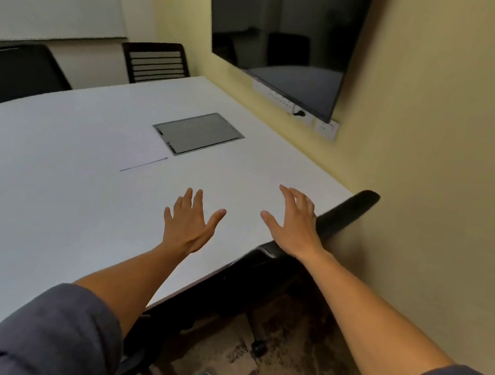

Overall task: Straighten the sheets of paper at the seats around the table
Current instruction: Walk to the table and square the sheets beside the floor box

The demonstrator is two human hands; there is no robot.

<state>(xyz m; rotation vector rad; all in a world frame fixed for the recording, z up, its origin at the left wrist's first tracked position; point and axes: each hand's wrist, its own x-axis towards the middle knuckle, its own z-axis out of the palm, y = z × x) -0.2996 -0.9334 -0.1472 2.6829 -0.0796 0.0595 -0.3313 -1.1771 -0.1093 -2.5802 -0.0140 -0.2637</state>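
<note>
A white sheet of paper (123, 141) lies on the white table (26, 201), left of the grey hatch; its near edge shows as a thin dark line. It is hard to tell apart from the tabletop. My left hand (190, 222) hovers over the table with fingers spread, holding nothing, a short way nearer than that sheet. My right hand (292, 222) is also spread and empty, above the table's right edge by a chair's back. Any paper beneath my hands is too faint to make out.
A grey hatch (198, 132) is set flush in the table's middle. A black chair (346, 212) is tucked in at the right edge. Two dark chairs (154, 60) stand at the far side. A wall screen (283, 34) hangs on the right wall.
</note>
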